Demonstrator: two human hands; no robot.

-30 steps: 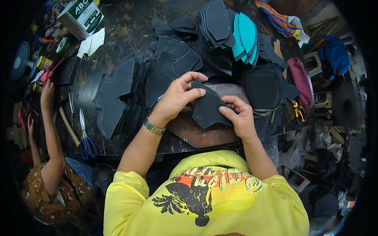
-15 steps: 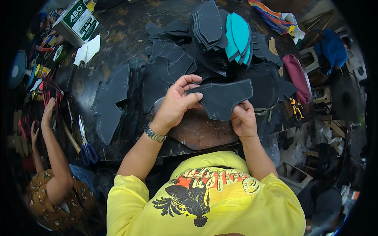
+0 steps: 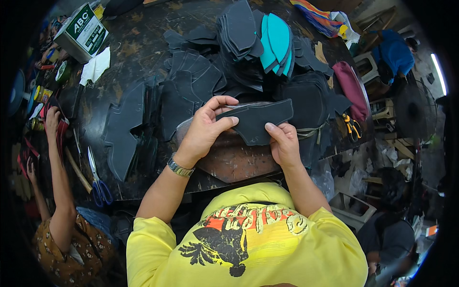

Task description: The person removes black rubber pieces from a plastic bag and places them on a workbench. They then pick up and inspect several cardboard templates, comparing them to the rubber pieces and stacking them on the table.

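Between my hands I hold a cut black sheet piece (image 3: pixel 260 120), dark and leather-like, with pale marks near its lower edge. My left hand (image 3: pixel 210 125) pinches its left end between thumb and fingers. At the lower right edge my right hand (image 3: pixel 286 143) grips it, thumb on top. Beneath it lies a brown board (image 3: pixel 239 165) at the table's near edge. Stacked black cut pieces (image 3: pixel 125 129) lie to the left, with more fanned pieces (image 3: pixel 193 71) beyond my left hand. A black stack (image 3: pixel 311 98) sits just past my right hand.
Teal pieces (image 3: pixel 277 43) top a tall black pile. Blue-handled scissors (image 3: pixel 100 184) lie left, orange-handled cutters (image 3: pixel 353 128) right. A metal can (image 3: pixel 82 33) stands far left beside white paper (image 3: pixel 95 66). Another person's arm (image 3: pixel 60 167) reaches over red-and-black items at the left.
The black piece has tilted, its lower part foreshortened. My right thumb has shifted up onto its face. The view has moved slightly right, and the other person's hand is further up.
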